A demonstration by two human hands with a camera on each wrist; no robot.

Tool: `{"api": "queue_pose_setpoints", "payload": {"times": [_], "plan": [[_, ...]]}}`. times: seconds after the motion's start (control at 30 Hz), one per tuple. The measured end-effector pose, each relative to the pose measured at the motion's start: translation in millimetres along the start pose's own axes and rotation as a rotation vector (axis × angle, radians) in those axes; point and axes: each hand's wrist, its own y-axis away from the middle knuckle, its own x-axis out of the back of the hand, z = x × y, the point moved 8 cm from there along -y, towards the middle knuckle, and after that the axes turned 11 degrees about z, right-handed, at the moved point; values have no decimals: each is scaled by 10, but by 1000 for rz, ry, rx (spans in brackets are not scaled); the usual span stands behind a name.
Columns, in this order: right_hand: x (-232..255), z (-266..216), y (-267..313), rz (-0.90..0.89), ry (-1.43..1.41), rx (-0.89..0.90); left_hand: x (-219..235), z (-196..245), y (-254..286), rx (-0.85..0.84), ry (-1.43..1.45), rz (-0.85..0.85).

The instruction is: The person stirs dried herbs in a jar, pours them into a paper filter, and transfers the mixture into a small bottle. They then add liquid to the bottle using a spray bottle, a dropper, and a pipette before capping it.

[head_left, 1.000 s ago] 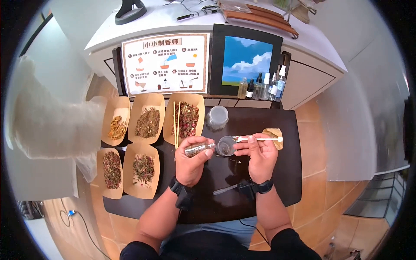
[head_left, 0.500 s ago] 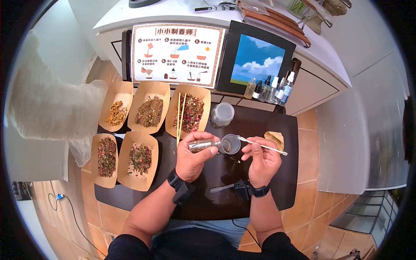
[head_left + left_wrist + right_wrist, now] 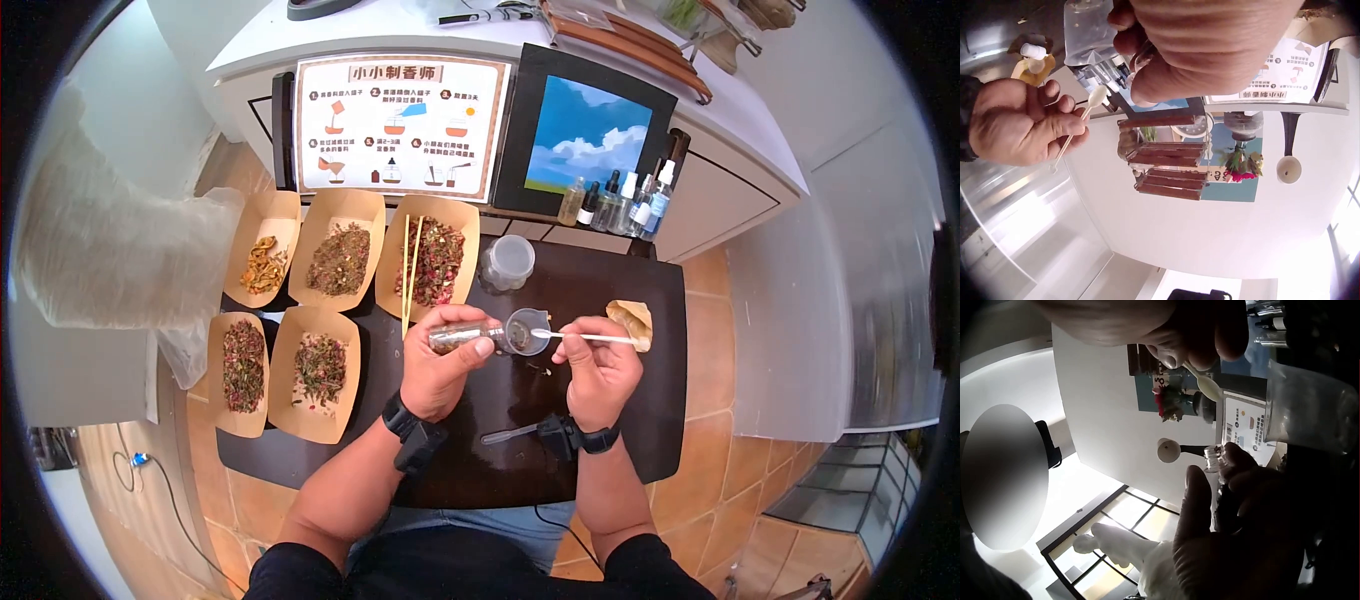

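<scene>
- Upper left of the head view, here's the poster (image 3: 400,128): "小小制香师" across the top, steps numbered 1 to 6, "3天" by step three, "2-3滴" by step five.
- Right of centre, bottle labels (image 3: 656,207), too small to read!
- Left wrist view, middle: teal board (image 3: 1229,191), lettering partly hidden.

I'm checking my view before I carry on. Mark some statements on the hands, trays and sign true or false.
1. The left hand holds the bottle. True.
2. The spoon is in the left hand. False: the right hand pinches it.
3. The chopsticks rest on the top right tray. True.
4. The yellow pieces lie in the bottom right tray. False: they lie in the top left tray.
5. The sign stands left of the sky picture. True.
</scene>
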Motion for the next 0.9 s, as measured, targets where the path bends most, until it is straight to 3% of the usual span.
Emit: {"api": "queue_pose_setpoints", "payload": {"times": [0.1, 0.17, 0.23, 0.3, 0.4, 0.63, 0.7, 0.77, 0.8, 0.87, 0.9], "plan": [[57, 153, 0, 49, 4, -154, 2, -16, 3, -2, -20, 8], [15, 57, -22, -13, 135, 35, -1, -20, 6, 6, -15, 5], [22, 38, -38, -7, 136, 29, 8, -19, 8, 10, -10, 7], [-70, -113, -57, -95, 296, 229, 14, -15, 4, 11, -10, 15], [-153, -238, -75, -96, 341, 352, 2, -11, 2, -6, -38, 9], [-121, -206, -77, -126, 328, 360, -2, 0, 20, -20, -4, 10], [-94, -201, -53, -93, 248, 249, -17, -26, 15, 0, 20, -7], [-86, -384, -70, -83, 358, 495, 17, -23, 8, -25, 10, -6], [-33, -408, -38, -64, 364, 494, 15, -20, 7, -27, -8, 1], [158, -213, -26, 46, 163, 130, 35, -48, -8, -17, 11, -26], [183, -200, -37, 60, 160, 129, 38, -51, -7, -18, 40, -41]]}}
